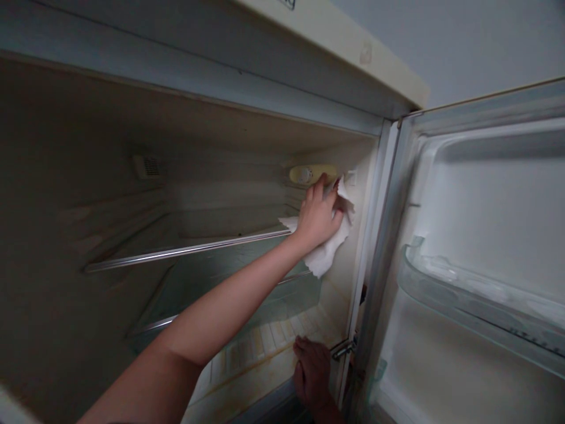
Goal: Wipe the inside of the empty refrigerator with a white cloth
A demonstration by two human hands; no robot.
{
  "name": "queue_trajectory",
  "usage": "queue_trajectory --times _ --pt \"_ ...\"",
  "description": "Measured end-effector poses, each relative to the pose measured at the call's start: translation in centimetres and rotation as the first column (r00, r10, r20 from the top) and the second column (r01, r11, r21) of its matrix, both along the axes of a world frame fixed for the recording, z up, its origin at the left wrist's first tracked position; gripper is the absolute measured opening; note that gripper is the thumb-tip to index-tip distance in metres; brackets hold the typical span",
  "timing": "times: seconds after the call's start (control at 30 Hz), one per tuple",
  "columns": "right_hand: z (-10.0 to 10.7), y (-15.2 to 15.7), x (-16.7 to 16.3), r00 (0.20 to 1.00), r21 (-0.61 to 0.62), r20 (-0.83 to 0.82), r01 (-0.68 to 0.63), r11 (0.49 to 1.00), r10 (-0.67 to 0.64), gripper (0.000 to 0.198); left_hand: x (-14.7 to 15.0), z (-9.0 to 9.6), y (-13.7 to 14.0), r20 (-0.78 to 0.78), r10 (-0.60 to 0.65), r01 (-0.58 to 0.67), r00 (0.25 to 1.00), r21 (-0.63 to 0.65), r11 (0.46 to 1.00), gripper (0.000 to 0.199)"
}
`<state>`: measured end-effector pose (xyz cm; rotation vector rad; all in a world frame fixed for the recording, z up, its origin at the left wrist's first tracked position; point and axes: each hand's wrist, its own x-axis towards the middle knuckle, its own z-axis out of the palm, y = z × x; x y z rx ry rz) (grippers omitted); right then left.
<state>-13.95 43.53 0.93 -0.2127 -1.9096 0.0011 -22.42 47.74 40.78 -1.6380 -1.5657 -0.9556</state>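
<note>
Inside an open fridge [273, 132], my left hand [316, 215] reaches to the upper right inner wall. Its fingers are bent over a thin white cloth [329, 253] with wavy edges, which lies against that wall and hangs below the hand. Whether it is fabric or paper I cannot tell. Just beside the fingertips is the yellowish thermostat and lamp housing [309, 174] with a round dial. Low at the front right, my right hand [312, 372] is closed at the fridge's front edge, near the door hinge side. What its curled fingers hold, if anything, is hidden.
The fridge door [489, 194] is swung open to the right, with a clear door shelf [481, 306]. A glass shelf with a metal front trim [185, 252] passes behind my left arm, and a lower shelf [159, 324] sits beneath. The ribbed floor [251, 347] has brownish stains.
</note>
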Motion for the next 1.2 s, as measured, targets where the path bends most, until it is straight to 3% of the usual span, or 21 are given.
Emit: queue_trajectory --times 0.37,0.5,0.63,0.83,1.03,1.2 --pt "-0.3 0.0 -0.1 1.000 -0.025 -0.009 -0.014 1.000 0.014 0.040 0.7 0.0 -0.3 -0.071 0.147 -0.149 0.987 -0.034 0.988 0.065" --pt "-0.2 -0.1 0.0 1.000 -0.027 -0.004 -0.008 1.000 0.007 0.038 0.3 -0.2 0.0 -0.036 0.010 -0.010 0.999 -0.007 1.000 0.065" --pt "0.0 -0.1 0.0 1.000 -0.025 -0.010 -0.009 1.000 0.008 0.038 1.2 -0.3 1.2 0.054 -0.103 0.101 0.993 0.037 0.994 0.045" --pt "0.0 -0.2 -0.2 0.999 -0.024 -0.035 -0.012 1.000 0.011 0.039 2.7 0.8 3.3 0.163 -0.289 0.252 0.943 0.216 0.943 0.030" --pt "0.2 -0.2 -0.3 0.999 -0.009 -0.049 -0.008 1.000 0.007 0.041 2.2 2.5 5.4 0.201 -0.513 0.451 0.835 0.284 0.846 0.052" --pt "0.5 -0.3 -0.2 0.999 -0.011 -0.034 -0.015 1.000 0.015 0.039 2.6 3.2 6.8 0.219 -0.502 0.445 0.837 0.262 0.857 0.075"
